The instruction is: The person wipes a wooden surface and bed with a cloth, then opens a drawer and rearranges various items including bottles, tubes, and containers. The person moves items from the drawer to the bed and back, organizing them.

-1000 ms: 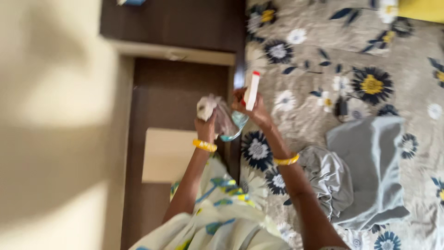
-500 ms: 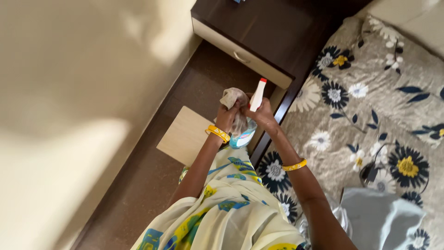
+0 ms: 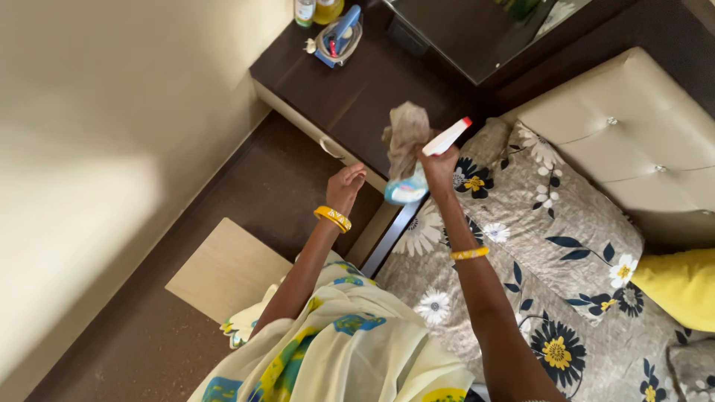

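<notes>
My right hand (image 3: 441,165) is raised over the bed's edge and grips a spray bottle (image 3: 417,176) with a white and red nozzle and blue liquid, together with a crumpled beige cloth (image 3: 407,135) that hangs above the bottle. My left hand (image 3: 345,186) hovers lower and to the left, near the front edge of the dark wooden nightstand (image 3: 350,89), fingers loosely curled and holding nothing. Both wrists wear yellow bangles.
A bed with grey floral bedding (image 3: 536,246) and a cream padded headboard (image 3: 633,126) fills the right. A yellow pillow (image 3: 681,286) lies at the far right. On the nightstand stand bottles (image 3: 314,10) and a tray with a blue object (image 3: 339,37). A beige wall is left; a light floor panel (image 3: 227,269) lies below.
The cloth passed from my left hand to my right, which now holds it with the bottle. My left hand dropped away. The view swung toward the nightstand and headboard.
</notes>
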